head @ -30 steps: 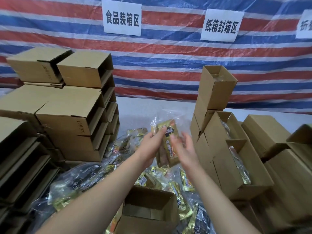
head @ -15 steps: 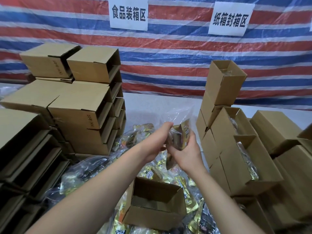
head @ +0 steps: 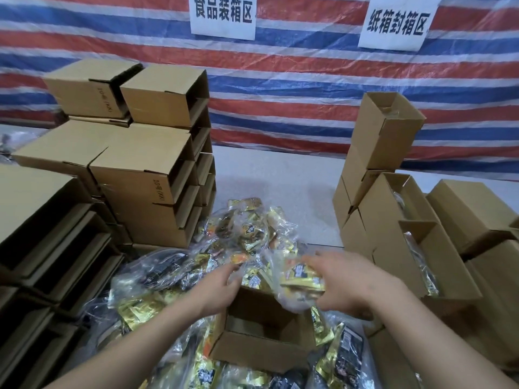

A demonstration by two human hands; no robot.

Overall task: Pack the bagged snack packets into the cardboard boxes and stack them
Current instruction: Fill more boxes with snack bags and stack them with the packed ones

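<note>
From the head camera, both arms reach forward over the open box, which sits near centre with its flaps up and its mouth facing up. The right hand is above the box's right far corner, and it grips a clear bag of snack packets, gold and orange wrappers showing through the plastic, thumb side blurred. The bag hangs just over the box's rim, not yet inside. The left hand is at the box's left far corner, fingers stretched forward and loose, touching the plastic of the heap beyond; it holds nothing I can make out.

That heap of bagged packets spreads across the grey table, around the box on its left, far and right sides. Far left stands a stack of cardboard boxes, lying on their sides. On the right, a second group of boxes stands open-topped, some with bags already showing inside. Behind it all hangs a red, white and blue striped tarp with two white signs.
</note>
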